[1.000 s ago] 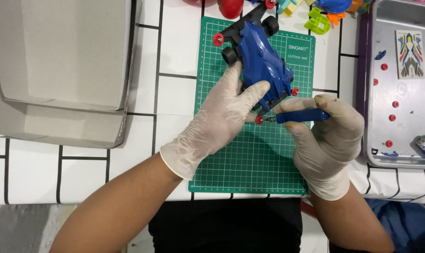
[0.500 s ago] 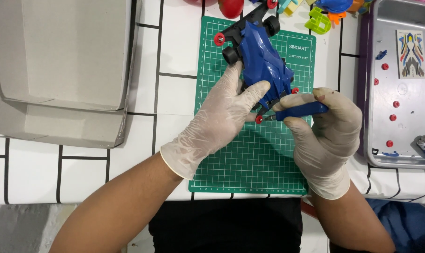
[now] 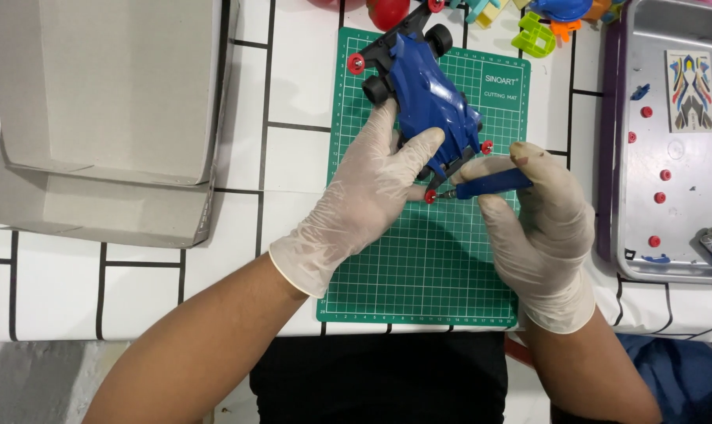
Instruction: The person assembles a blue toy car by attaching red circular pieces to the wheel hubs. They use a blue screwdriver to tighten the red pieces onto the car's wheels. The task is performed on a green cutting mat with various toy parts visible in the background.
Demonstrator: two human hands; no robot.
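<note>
A blue toy race car (image 3: 423, 93) with black wheels and red hubs lies on a green cutting mat (image 3: 419, 259). My left hand (image 3: 364, 200), in a pale glove, grips the near end of the car. My right hand (image 3: 540, 224), also gloved, holds a small blue-handled screwdriver (image 3: 489, 185). Its tip rests at a red roller (image 3: 430, 196) on the car's near corner.
An open grey cardboard box (image 3: 104, 118) fills the left side. A metal tray (image 3: 682, 212) at the right holds small red parts, blue pieces and a sticker sheet. Colourful plastic parts (image 3: 540, 23) lie beyond the mat. The table has a white, black-lined cover.
Both hands stay on the car and the screwdriver. The screwdriver handle has shifted slightly. The car has not moved.
</note>
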